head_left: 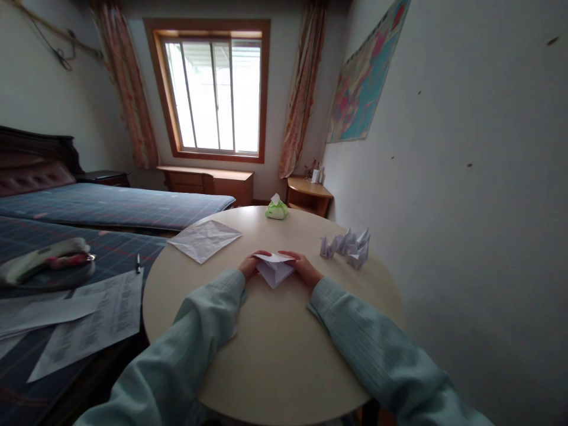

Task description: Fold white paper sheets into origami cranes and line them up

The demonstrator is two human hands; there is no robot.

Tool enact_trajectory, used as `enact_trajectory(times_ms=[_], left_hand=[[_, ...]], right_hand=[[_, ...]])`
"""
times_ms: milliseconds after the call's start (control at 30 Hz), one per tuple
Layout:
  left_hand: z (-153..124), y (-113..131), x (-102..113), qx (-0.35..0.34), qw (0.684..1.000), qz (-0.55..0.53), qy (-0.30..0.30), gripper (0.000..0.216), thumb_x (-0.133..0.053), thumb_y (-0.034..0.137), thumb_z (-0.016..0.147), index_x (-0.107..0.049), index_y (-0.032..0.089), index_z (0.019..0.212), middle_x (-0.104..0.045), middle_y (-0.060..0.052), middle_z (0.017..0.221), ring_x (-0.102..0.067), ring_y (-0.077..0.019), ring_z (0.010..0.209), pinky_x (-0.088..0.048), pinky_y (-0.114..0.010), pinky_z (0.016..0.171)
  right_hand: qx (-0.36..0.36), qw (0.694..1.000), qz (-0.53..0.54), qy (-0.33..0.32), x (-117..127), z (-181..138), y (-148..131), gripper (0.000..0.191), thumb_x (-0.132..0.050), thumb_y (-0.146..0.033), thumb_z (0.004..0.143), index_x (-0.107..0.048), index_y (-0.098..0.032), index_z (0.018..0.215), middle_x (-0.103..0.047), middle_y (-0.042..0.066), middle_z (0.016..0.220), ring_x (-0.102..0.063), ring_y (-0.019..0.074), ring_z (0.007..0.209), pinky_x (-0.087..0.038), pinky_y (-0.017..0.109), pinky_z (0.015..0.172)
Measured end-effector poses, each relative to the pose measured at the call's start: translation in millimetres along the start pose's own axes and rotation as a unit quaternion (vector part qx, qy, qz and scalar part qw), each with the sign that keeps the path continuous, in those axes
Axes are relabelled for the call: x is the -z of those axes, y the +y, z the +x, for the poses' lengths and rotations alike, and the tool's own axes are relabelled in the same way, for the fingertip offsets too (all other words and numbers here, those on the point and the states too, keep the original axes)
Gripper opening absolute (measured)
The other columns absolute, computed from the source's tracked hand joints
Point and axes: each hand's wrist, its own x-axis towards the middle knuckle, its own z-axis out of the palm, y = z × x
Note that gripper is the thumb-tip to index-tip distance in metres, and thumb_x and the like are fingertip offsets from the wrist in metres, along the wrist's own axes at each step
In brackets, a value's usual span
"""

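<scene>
A partly folded piece of white paper (275,273) is held between my two hands over the middle of the round table (284,367). My left hand (251,264) grips its left corner, fingers closed over the upper edge. On the opposite corner, my right hand (305,267) is closed too, with its fingers along the top edge. The lower part of the paper comes to a point facing me. To the right stand several folded white paper figures (348,245), close together. A creased, unfolded paper sheet (204,239) lies flat at the table's far left.
A green tissue pack (276,208) stands at the table's far edge. On the left, a bed (110,236) with a plaid cover holds printed sheets (97,322), a pen (138,263) and a bag-like item (48,263). A wall (479,254) rises close on the right.
</scene>
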Motion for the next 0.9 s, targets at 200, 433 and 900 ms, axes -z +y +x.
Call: enact_trajectory(times_ms=[200,433,900], left_hand=[[1.3,-1.6,2.8,0.0,1.0,0.01,-0.004,0.014,-0.051,0.013,0.057,-0.06,0.014,0.069,-0.059,0.001,0.054,-0.052,-0.0109,0.051,-0.038,-0.021,0.052],[0.2,0.1,2.7,-0.004,1.0,-0.003,-0.011,0.011,-0.053,0.014,0.056,-0.06,0.013,0.064,-0.059,0.001,0.052,-0.051,-0.0098,0.05,-0.037,-0.02,0.05],[0.6,-1.4,2.6,-0.016,1.0,-0.012,-0.019,0.014,-0.058,0.012,0.05,-0.062,0.014,0.064,-0.06,0.0,0.053,-0.052,-0.0101,0.05,-0.038,-0.02,0.051]], right_hand=[[-0.038,0.999,0.003,-0.009,-1.2,-3.3,-0.3,0.036,-0.062,-0.025,0.055,-0.062,-0.014,0.088,-0.064,0.003,0.073,-0.053,0.0128,0.063,-0.039,0.026,0.063],[-0.027,0.999,-0.02,0.0,-2.9,-5.0,1.3,0.036,-0.061,-0.026,0.055,-0.063,-0.014,0.089,-0.065,0.003,0.072,-0.054,0.0142,0.063,-0.039,0.028,0.064],[-0.019,0.999,-0.016,0.031,-5.5,-7.5,-0.6,0.035,-0.062,-0.024,0.051,-0.065,-0.015,0.085,-0.065,0.003,0.073,-0.055,0.0151,0.065,-0.04,0.029,0.068]])
